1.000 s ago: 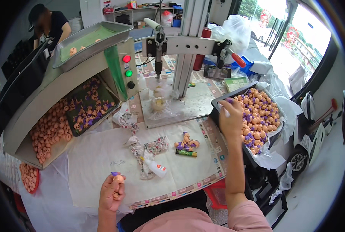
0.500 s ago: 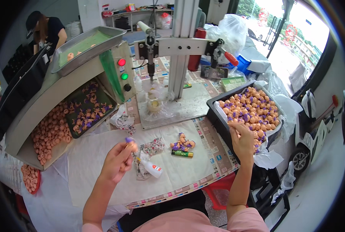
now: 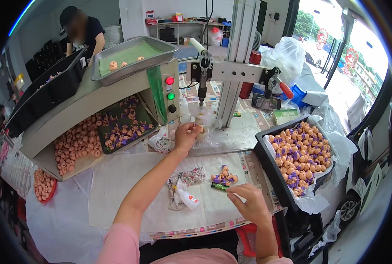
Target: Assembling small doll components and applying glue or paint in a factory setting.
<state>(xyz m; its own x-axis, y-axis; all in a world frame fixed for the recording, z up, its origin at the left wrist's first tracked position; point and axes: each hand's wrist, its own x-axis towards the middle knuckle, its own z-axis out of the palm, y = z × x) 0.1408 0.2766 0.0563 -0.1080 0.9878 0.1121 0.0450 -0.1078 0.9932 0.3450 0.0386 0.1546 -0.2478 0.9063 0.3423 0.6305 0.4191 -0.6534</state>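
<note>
My left hand [image 3: 186, 137] reaches up to the plastic-wrapped fixture [image 3: 208, 140] under the press. Its fingertips are pinched together on a small doll part, mostly hidden by the fingers. Above them hangs the press's vertical rod [image 3: 202, 90]. On the near right of the cloth, my right hand [image 3: 250, 203] hovers with thumb and fingers apart, holding nothing. Just beyond its fingertips lie a green tube [image 3: 219, 186] and a few small doll pieces in peach and purple [image 3: 225, 176]. A white squeeze bottle [image 3: 188, 199] rests on a floral cloth pouch [image 3: 191, 177] between my arms.
At right stands a black crate [image 3: 273, 176] heaped with peach-and-purple dolls. Left, a box-like machine [image 3: 51, 127] shelters loose doll heads [image 3: 77, 141] and a dark tray [image 3: 139, 132] of doll bodies. A metal tray [image 3: 139, 53] sits on top. Another person [image 3: 88, 33] works at back left.
My left hand has moved forward from above the cloth to the press fixture, carrying the doll part. My right hand has left the crate and come back beside the green tube, opening.
</note>
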